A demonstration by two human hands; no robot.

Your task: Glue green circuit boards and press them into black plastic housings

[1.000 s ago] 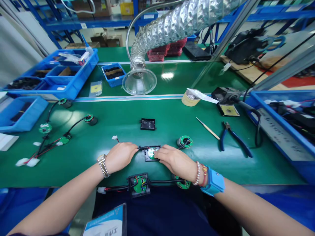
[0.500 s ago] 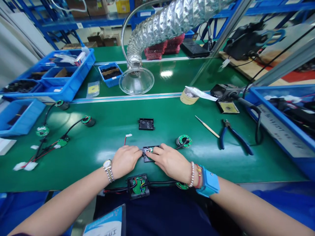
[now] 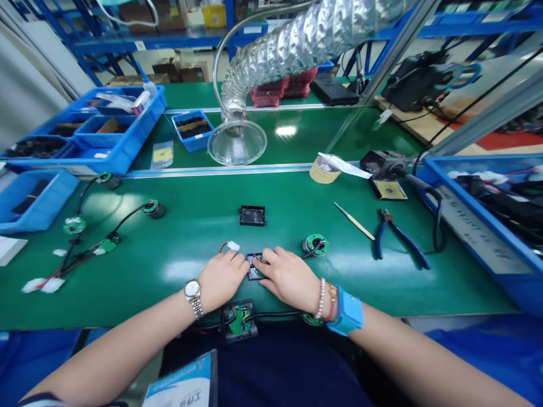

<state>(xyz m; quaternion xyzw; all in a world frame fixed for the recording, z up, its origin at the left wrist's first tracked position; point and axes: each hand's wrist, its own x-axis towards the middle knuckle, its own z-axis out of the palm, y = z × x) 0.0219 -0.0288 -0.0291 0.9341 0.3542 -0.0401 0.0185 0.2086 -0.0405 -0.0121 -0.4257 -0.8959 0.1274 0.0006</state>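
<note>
Our left forearm [image 3: 114, 350] slants inward from the lower left, our right forearm [image 3: 419, 353] from the lower right. We hold the left hand [image 3: 223, 278] back upward, fingers bent together — their tips partly hidden. Our right hand [image 3: 291, 278] is palm down just beside it, fingers pointing leftward — wrist slightly lower than the knuckles.

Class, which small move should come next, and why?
Probably the right hand should press gently into the open black case: its fingers are there, the left hand is at the case's left end, and the other black shell lies apart.
</note>
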